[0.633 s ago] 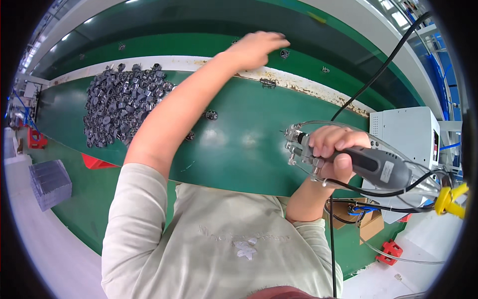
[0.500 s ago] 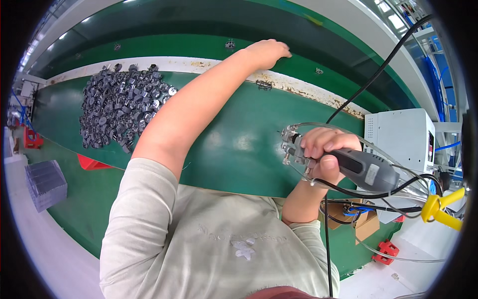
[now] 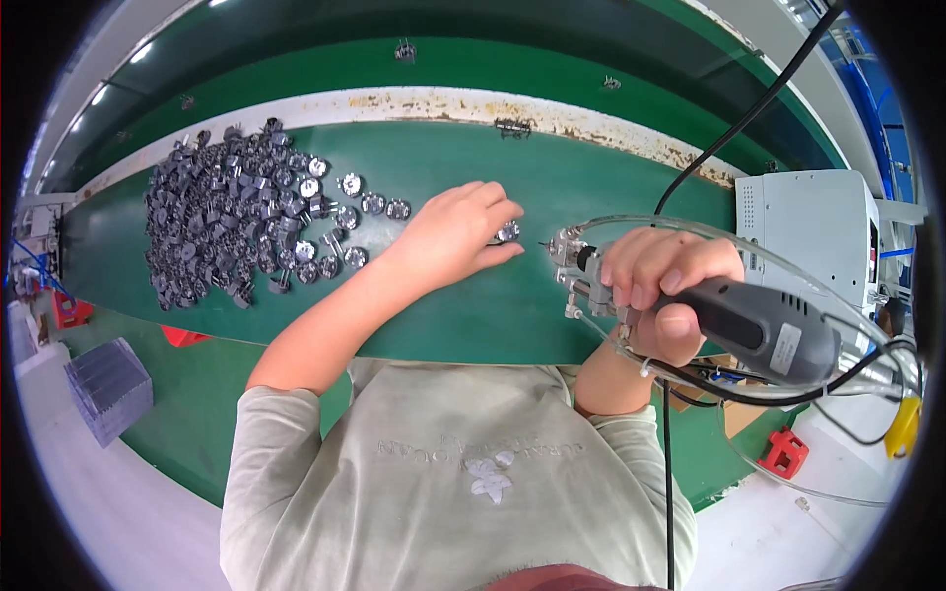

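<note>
My left hand point(image 3: 455, 234) is closed in a pinch on a small round dark part point(image 3: 507, 232) with a shiny face, over the green table point(image 3: 434, 330). My right hand point(image 3: 670, 281) is wrapped round a grey handheld power tool point(image 3: 759, 330) with a metal head point(image 3: 572, 258). The tool's thin tip points left, close to the held part but apart from it. A clear tube and a black cable run from the tool. To the left of my hand lies a heap of similar dark parts point(image 3: 212, 212), with several loose ones point(image 3: 372, 203) beside it.
Behind the table's worn white rim point(image 3: 414, 103) runs a green belt point(image 3: 493, 61), with small parts on it point(image 3: 405, 51). A light grey box-shaped machine point(image 3: 803, 222) stands at the right. A black cable point(image 3: 729, 138) hangs there. Stacked grey trays point(image 3: 110, 389) stand at the lower left.
My left hand has come back from over the belt to the table and now pinches a small part. My right hand, with the tool, is still at the right side.
</note>
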Motion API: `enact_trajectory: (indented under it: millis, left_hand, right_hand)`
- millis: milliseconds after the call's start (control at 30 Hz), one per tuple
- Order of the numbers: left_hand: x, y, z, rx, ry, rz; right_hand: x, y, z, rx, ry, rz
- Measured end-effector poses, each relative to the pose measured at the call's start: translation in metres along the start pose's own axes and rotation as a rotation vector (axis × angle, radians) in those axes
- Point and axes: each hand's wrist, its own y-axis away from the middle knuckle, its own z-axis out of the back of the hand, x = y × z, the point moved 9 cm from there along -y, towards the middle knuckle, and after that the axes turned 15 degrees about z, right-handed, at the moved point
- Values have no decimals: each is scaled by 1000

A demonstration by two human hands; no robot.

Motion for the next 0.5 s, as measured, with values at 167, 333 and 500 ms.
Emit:
enact_trajectory:
  millis: [167,333,500]
  left_hand:
    - [10,8,2,-30,163,-5]
    - [8,8,-1,18,173,-87]
    - [10,10,-3,4,177,-85]
  right_hand:
    - [-12,-2,-9,134,32,-67]
    - [-20,-3,-12,67,-15,-42]
    - [-25,-2,-11,93,-19,-66]
